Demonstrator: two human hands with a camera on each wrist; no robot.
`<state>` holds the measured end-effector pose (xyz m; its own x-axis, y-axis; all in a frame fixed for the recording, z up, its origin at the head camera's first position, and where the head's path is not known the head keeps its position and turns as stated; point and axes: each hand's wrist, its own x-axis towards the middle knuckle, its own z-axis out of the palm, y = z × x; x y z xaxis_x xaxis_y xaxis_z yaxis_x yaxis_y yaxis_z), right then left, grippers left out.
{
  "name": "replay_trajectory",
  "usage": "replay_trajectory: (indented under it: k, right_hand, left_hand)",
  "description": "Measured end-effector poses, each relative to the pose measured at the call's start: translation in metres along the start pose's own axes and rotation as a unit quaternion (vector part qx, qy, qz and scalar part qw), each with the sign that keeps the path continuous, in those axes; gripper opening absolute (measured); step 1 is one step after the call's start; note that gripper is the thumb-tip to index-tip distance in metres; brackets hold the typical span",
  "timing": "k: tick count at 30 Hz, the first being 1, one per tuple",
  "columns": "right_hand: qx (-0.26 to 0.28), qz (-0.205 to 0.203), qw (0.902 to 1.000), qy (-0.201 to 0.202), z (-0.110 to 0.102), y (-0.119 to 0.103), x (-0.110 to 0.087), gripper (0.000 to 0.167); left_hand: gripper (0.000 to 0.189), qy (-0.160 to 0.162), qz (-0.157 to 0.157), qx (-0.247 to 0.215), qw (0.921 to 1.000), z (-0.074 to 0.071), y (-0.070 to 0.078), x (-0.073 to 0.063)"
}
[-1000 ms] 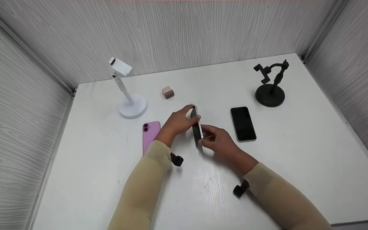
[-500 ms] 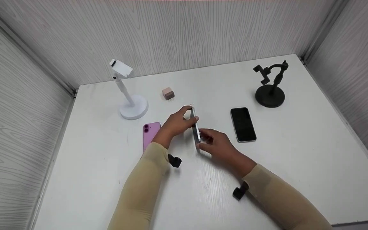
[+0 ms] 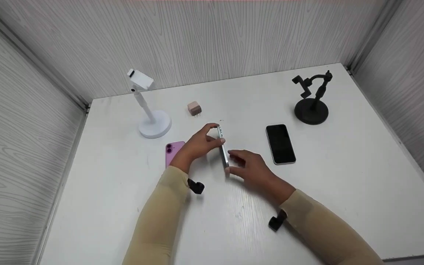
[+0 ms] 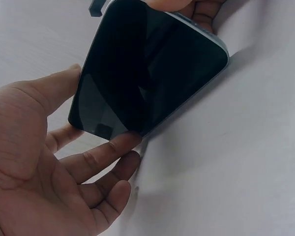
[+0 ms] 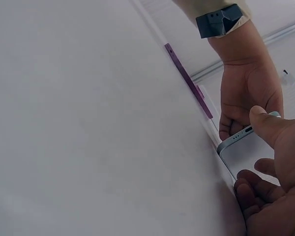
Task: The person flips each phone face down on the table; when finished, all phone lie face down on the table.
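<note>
Pale wood-grain walls (image 3: 234,36) frame a white table (image 3: 98,221) where a person's left hand (image 3: 196,145) grasps the far end of a silver-edged phone (image 3: 224,152), turned edge-up between a purple phone (image 3: 173,149) at left and a dark-screened phone (image 3: 281,143) at right. The right hand (image 3: 252,166) puts its thumb to the near end; whether it grips cannot be told.

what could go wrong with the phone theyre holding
The held phone is turned on edge between the left hand and right hand, so it could slip and fall onto the table. In the head view, the left wrist partly hides the purple phone; lowering it might nudge that phone.
</note>
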<state>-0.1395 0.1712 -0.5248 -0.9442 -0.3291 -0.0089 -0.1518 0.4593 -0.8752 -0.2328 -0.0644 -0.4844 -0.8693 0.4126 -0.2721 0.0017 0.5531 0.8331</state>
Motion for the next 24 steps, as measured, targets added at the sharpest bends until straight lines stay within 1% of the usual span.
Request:
replay_trajectory:
  k: [3, 8, 11, 13, 15, 20, 24]
  right_hand:
    - [-0.010, 0.000, 0.9999, 0.006, 0.001, -0.001, -0.001, 0.066]
    - [-0.030, -0.001, 0.9995, 0.012, 0.001, -0.001, 0.000, 0.059]
    - [-0.043, 0.006, 0.9990, 0.009, 0.002, -0.001, 0.001, 0.057]
    - [-0.051, 0.015, 0.9986, 0.006, 0.002, -0.002, 0.002, 0.058]
    - [-0.057, 0.022, 0.9981, 0.003, 0.003, -0.003, 0.002, 0.059]
    - [-0.062, 0.025, 0.9977, 0.007, 0.003, -0.004, 0.002, 0.067]
    - [-0.058, 0.033, 0.9977, 0.015, 0.003, -0.003, 0.002, 0.072]
  left_hand:
    - [0.083, -0.010, 0.010, -0.009, 0.9999, -0.003, -0.002, -0.001]
    - [0.090, -0.027, 0.017, -0.044, 0.9985, -0.009, -0.005, -0.004]
    - [0.091, -0.038, 0.033, -0.059, 0.9970, -0.011, -0.008, -0.005]
    - [0.092, -0.045, 0.044, -0.051, 0.9968, -0.013, -0.010, -0.006]
    - [0.094, -0.048, 0.047, -0.028, 0.9973, -0.014, -0.013, -0.007]
    - [0.101, -0.044, 0.026, 0.035, 0.9981, -0.015, -0.014, -0.009]
    - [0.105, -0.046, 0.021, 0.059, 0.9970, -0.015, -0.013, -0.009]
